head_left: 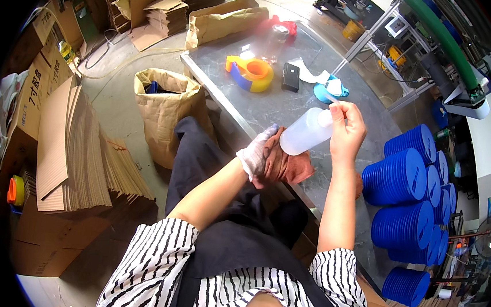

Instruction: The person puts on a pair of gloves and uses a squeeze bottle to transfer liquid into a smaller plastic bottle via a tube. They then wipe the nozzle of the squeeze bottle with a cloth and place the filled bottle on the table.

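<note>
My right hand is closed, its fingers pinched at the nozzle of a translucent white squeeze bottle. The bottle leans over the table's near edge, cap to the upper right and base to the lower left. My left hand, in a whitish glove, is closed around a reddish-brown cloth. The cloth bunches just below the bottle's base; whether they touch I cannot tell. Farther back on the grey table are a yellow, blue and orange tape dispenser, a small black box and a light-blue ring-shaped item with a white strip.
Stacks of blue ribbed discs stand along the table's right side. At the back are a clear plastic container and a red bag. An open brown paper bag stands left of the table, near stacked flat cardboard.
</note>
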`<control>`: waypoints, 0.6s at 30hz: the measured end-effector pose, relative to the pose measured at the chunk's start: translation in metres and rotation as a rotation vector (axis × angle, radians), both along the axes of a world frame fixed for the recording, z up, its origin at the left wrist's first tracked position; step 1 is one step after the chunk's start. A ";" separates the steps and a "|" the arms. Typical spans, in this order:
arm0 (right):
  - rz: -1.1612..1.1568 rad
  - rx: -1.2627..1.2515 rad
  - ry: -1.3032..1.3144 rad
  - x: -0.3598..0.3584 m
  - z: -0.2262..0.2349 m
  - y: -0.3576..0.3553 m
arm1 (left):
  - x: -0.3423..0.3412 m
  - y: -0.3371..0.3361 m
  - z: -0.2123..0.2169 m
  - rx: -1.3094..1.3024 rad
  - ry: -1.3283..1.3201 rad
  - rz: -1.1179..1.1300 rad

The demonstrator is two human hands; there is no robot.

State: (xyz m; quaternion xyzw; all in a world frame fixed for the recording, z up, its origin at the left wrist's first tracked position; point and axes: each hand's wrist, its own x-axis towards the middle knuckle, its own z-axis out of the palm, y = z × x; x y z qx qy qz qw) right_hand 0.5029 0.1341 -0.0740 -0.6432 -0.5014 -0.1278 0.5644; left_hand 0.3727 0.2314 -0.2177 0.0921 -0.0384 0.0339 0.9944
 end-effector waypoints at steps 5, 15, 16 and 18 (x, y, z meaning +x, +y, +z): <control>0.033 -0.018 -0.067 -0.008 -0.015 -0.007 | 0.000 -0.010 -0.019 -0.017 0.115 -0.003; -0.116 0.127 0.244 0.002 -0.071 -0.042 | 0.001 -0.006 -0.018 0.522 0.705 0.446; -0.145 0.127 0.216 0.004 -0.078 -0.047 | 0.002 0.005 -0.030 0.662 0.807 0.591; -0.214 0.127 0.170 0.003 -0.085 -0.054 | 0.002 0.009 0.002 0.514 0.713 0.898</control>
